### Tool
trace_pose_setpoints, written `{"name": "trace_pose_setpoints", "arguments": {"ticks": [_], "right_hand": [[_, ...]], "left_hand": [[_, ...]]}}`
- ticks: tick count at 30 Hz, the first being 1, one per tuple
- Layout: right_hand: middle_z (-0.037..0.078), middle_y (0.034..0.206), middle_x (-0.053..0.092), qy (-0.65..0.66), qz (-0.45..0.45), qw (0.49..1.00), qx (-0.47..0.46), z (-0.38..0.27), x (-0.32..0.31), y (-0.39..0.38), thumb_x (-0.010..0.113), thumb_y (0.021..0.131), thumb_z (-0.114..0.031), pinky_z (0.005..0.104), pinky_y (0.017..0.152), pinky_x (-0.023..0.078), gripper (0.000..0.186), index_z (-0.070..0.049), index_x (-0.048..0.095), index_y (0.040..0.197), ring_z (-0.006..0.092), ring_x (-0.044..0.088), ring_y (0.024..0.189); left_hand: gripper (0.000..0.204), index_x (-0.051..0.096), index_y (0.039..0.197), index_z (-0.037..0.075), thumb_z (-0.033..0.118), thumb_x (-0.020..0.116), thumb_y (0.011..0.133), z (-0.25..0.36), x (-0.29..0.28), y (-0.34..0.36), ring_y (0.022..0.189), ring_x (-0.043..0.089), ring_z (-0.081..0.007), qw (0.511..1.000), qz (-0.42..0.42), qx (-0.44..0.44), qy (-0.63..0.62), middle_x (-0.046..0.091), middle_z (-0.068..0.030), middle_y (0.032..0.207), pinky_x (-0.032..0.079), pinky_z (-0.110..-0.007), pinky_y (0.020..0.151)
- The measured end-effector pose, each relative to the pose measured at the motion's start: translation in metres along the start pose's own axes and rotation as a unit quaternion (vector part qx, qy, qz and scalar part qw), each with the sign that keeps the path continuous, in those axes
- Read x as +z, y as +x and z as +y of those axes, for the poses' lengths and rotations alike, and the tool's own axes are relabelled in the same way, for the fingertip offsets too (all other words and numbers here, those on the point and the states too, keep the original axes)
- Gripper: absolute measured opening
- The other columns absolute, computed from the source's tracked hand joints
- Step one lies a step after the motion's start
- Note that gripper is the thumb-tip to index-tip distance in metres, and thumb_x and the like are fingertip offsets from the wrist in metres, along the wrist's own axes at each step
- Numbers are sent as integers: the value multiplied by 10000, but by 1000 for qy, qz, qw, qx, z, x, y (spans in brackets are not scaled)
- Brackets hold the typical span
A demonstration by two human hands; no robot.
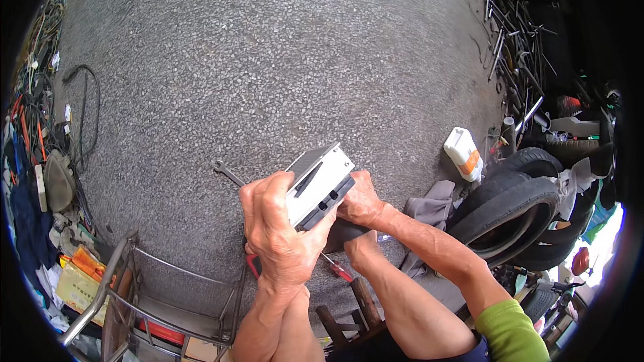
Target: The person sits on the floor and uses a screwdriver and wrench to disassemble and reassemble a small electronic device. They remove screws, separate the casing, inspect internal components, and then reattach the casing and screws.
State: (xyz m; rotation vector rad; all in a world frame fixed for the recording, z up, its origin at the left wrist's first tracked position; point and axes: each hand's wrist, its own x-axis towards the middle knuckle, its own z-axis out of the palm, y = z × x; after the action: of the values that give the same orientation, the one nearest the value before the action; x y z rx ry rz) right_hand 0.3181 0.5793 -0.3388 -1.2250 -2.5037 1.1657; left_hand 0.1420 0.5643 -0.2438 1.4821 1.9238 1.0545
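Between my two hands is a silver metal box (320,188) with fins on one side and black sockets along its lower right edge. It is held tilted above the floor. My left hand (278,228) is closed around its left and lower part, fingers bent over the near end. My right hand (362,201) grips its right side, and most of those fingers are hidden behind the box. An open-ended wrench (230,173) lies on the floor just beyond my left hand. Below the box, a red-handled screwdriver (339,269) is partly covered. A red handle (253,265) shows beside my left wrist.
Speckled stone floor (268,67) spreads ahead. At the right are a white bottle (463,153), grey cloth (433,202), black tyres (516,211) and heaped metal tools (516,47). A metal tube rack (121,275) stands at the lower left, near piled clutter and a black cable (98,104).
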Motion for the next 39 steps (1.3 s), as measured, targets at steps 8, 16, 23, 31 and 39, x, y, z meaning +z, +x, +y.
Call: {"name": "trace_pose_setpoints", "arguments": {"ticks": [8,16,23,31,39], "right_hand": [[68,747,561,-15,-27,999,-7,-1,-5,1,762,716,-242,430,559,518,224,-74,614,703,291,642,684],[64,700,567,-9,-5,1000,-11,-10,-12,7,712,853,-233,434,539,501,228,-87,572,748,283,647,666],[73,649,596,-31,0,999,18,-13,-9,11,685,922,-310,421,508,500,333,-94,573,694,294,636,587],[86,642,595,-14,3,999,40,-12,-7,12,654,950,-344,439,502,485,379,-84,580,685,316,634,585],[99,590,566,70,-36,986,146,-16,-18,19,646,965,-428,422,476,437,468,-57,582,687,266,593,511]], "left_hand": [[718,567,1165,50,99,966,570,-2,-3,-4,929,606,-284,1000,-5,-11,5,581,-126,1046,523,-395,778],[733,546,1173,27,135,971,586,-6,-7,1,933,622,-284,995,12,-96,-27,621,-127,1017,531,-403,805],[769,466,1223,1,187,962,666,-34,-21,16,920,608,-181,950,50,-265,-155,613,-121,1040,527,-340,806],[638,487,1182,-1,126,919,730,-59,-24,21,916,642,-168,907,89,-338,-236,649,-124,1058,538,-304,825],[562,514,1154,9,159,886,761,-80,-29,12,905,660,-167,863,122,-382,-307,651,-120,1049,555,-307,807]]}}
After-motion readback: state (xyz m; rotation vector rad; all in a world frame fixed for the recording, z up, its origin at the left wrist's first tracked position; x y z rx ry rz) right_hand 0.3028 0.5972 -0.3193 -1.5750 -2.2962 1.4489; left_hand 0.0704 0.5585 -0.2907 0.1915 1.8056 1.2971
